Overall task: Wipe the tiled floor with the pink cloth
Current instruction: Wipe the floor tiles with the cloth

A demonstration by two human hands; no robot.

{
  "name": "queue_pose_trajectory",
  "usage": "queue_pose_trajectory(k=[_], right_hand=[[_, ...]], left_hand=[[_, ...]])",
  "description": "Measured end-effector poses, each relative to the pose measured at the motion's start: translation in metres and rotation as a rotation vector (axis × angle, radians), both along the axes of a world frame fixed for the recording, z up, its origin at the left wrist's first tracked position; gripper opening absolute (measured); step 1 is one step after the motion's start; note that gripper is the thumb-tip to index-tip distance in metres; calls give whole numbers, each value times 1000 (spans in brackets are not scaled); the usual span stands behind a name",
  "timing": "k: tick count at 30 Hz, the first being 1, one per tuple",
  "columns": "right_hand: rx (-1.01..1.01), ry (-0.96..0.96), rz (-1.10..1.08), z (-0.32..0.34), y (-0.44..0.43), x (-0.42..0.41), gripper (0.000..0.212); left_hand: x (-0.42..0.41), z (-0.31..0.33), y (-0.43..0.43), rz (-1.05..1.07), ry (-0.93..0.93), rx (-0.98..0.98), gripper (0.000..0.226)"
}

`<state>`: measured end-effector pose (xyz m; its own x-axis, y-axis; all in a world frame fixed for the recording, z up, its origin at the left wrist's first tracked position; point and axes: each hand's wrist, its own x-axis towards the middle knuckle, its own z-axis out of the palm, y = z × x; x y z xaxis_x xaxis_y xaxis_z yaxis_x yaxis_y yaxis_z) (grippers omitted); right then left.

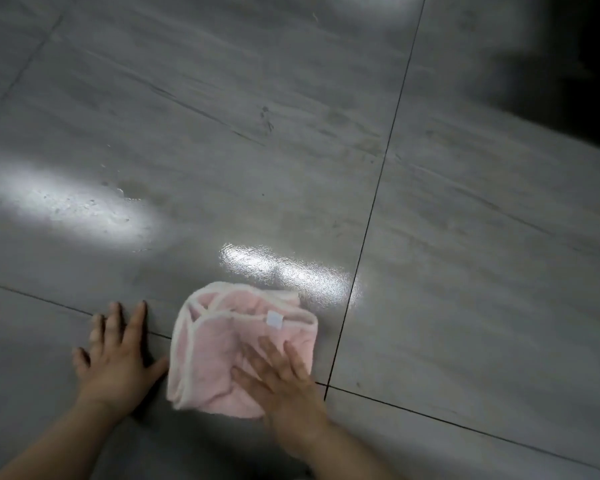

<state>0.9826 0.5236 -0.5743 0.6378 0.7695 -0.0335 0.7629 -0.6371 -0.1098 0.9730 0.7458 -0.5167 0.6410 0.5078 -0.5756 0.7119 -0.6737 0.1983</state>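
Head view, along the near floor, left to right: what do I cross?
Left hand flat on the tiled floor → pink cloth → long dark grout line. The right hand lies on the cloth's right part, so it is left unordered.

On the grey tiled floor (pixel 465 237) lies a loosely folded pink cloth (pixel 219 344).

The right grip (pixel 278 372) is blurred, its fingers covering the near corner of the pink cloth (pixel 222 344). The white tag (pixel 274 319) just beyond its fingertips is too small to read. Both forearms (pixel 49 445) run off the bottom edge. Far beyond and right of the grip, the tiled floor (pixel 465 237) is lost in darkness.
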Motion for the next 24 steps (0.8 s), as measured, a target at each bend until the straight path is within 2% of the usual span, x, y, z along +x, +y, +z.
queue_pose_trajectory(k=[2,4,6,8,9,12,13,15,16,17,19,21,23,24], right_hand=[[-82,-68,-28,-2,-41,17,84],[-115,-68,-279,-1,-102,36,95],[-106,14,-507,11,-157,53,85],[-126,108,-604,27,-177,68,64],[-150,145,-606,29,-176,75,54],[-130,96,-532,27,-150,105,66],[-82,50,-595,25,-135,117,67],[-17,125,-842,22,-93,135,71],[11,183,-893,19,-64,139,72],[-3,209,-824,18,-29,136,74],[-42,158,-488,20,41,114,74],[-102,145,-102,22,89,71,52],[-161,150,212,26,99,47,63],[-154,149,265,25,89,55,65]], left_hand=[[-3,4,7,-47,7,-7,88],[-8,6,14,-98,16,-18,87],[-11,7,16,-131,1,-13,86],[-12,6,14,-112,-9,-4,93],[-11,7,13,-95,-9,1,95],[-12,3,14,22,-34,26,88],[-12,2,18,87,-26,36,82],[-12,0,26,138,17,49,83],[-12,0,29,137,35,43,84],[-12,0,31,134,43,30,85],[-11,-1,34,146,37,-3,87],[-13,-2,37,139,34,-7,90],[-17,-3,41,90,53,2,94],[-18,-3,44,72,66,0,95]])
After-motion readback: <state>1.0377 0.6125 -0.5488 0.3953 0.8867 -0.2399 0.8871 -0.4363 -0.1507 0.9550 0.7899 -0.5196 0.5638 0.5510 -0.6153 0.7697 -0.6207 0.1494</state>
